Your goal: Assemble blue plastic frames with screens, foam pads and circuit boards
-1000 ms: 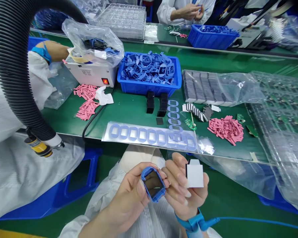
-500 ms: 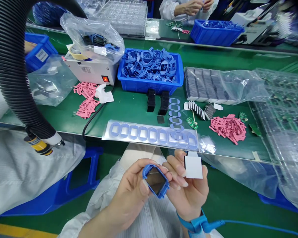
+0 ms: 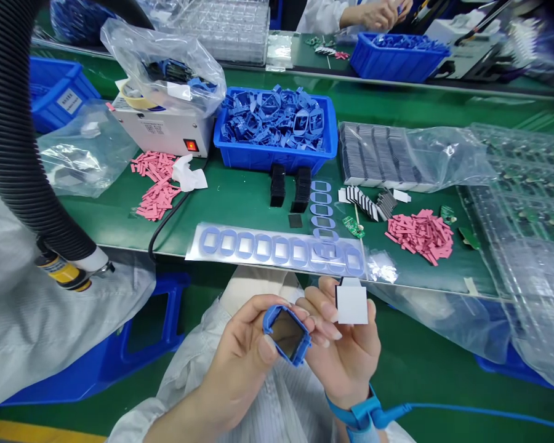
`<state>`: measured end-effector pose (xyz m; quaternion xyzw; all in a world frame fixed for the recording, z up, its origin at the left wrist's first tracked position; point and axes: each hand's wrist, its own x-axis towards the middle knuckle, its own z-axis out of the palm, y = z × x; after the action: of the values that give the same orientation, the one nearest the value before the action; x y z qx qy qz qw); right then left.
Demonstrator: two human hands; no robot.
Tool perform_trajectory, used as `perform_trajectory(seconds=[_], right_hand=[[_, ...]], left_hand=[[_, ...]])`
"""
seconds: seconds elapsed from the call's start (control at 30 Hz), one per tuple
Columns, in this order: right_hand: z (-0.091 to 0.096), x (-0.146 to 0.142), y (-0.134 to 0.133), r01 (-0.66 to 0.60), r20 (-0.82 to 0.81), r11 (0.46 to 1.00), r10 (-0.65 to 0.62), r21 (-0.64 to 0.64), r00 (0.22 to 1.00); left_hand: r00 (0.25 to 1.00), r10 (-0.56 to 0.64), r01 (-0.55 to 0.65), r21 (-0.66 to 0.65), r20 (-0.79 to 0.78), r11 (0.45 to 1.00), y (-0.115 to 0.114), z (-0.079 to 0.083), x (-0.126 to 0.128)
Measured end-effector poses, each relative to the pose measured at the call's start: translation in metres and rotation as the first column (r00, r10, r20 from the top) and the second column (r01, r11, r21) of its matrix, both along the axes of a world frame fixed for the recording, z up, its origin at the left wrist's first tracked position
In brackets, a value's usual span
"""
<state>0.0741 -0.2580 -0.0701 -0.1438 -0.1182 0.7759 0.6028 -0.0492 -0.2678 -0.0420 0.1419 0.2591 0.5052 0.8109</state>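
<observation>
Here, just below the green workbench (image 3: 231, 200), the left hand (image 3: 237, 357) pinches a blue plastic frame (image 3: 296, 355) between thumb and fingers, while the right hand (image 3: 346, 363) pinches an upright white-backed pad (image 3: 351, 306).

Electronics assembly line, factory floor: you sit at a long green-topped workbench (image 3: 231, 203), its front edge facing you, with a second bench (image 3: 314, 71) beyond it, where a co-worker (image 3: 346, 17) in a white smock works. A blue plastic bin (image 3: 277, 159) of moulded frames and clear trays of green circuit boards (image 3: 521, 191) crowd the bench, a ribbed vacuum hose (image 3: 4, 111) hangs at your left, and an anti-static wrist strap (image 3: 353, 417) on your hand (image 3: 344, 360) trails a blue grounding cord (image 3: 466, 409).
</observation>
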Motion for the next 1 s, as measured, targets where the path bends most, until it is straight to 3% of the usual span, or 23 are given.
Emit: perform_trajectory(seconds=[0.2, 0.3, 0.37, 0.43, 0.53, 0.63, 0.77, 1.0], right_hand=[[-0.002, 0.0, 0.0, 0.033, 0.154, 0.999, -0.039, 0.042, 0.987], [0.001, 0.004, -0.003, 0.081, 0.355, 0.986, -0.128, 0.145, 0.926], [0.005, 0.007, -0.006, 0.154, 0.529, 0.946, -0.29, 0.287, 0.797], [0.009, 0.011, -0.008, 0.149, 0.652, 0.85, -0.489, 0.505, 0.579], [0.015, 0.015, -0.009, -0.052, 0.656, 0.668, -0.709, 0.743, 0.257], [0.019, 0.017, -0.01, -0.179, 0.602, 0.586, -0.797, 0.79, 0.052], [0.023, 0.018, -0.013, -0.226, 0.591, 0.595, -0.801, 0.771, -0.094], [0.023, 0.016, -0.018, -0.205, 0.597, 0.618, -0.786, 0.759, -0.158]], left_hand=[[1.0, 0.009, -0.009, 0.006, -0.029, 1.0, 0.0, -0.003, 0.0], [0.996, 0.05, -0.047, 0.043, -0.07, 0.998, -0.002, -0.006, 0.0], [0.991, 0.078, -0.068, 0.086, -0.112, 0.994, -0.003, -0.008, -0.001], [0.982, 0.104, -0.083, 0.135, -0.158, 0.987, -0.004, -0.012, -0.002], [0.966, 0.147, -0.106, 0.192, -0.214, 0.976, -0.003, -0.017, -0.002], [0.955, 0.178, -0.123, 0.227, -0.239, 0.966, -0.004, -0.021, -0.002], [0.951, 0.196, -0.128, 0.269, -0.241, 0.955, -0.004, -0.023, -0.002], [0.957, 0.186, -0.126, 0.257, -0.224, 0.958, -0.006, -0.024, 0.002]])
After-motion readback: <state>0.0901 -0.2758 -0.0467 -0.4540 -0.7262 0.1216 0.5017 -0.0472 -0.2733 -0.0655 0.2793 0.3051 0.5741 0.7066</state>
